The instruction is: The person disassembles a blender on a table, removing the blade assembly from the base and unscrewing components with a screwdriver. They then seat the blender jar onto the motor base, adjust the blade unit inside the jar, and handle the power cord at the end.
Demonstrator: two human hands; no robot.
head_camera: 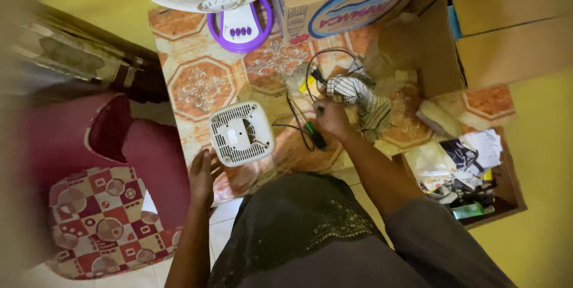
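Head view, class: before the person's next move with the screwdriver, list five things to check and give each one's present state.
1. Right hand grips the green-handled screwdriver: ok, the hand is closed around it.
2. Left hand steadies the work: not ok, it lies flat on the table edge, beside the white vented unit, not on it.
3. Black cable clear of the tool: not ok, it loops right by the right hand.
4. Checked cloth out of the way: not ok, it lies against the right hand.
5. Screwdriver tip seated on a screw: cannot tell, the hand hides it.
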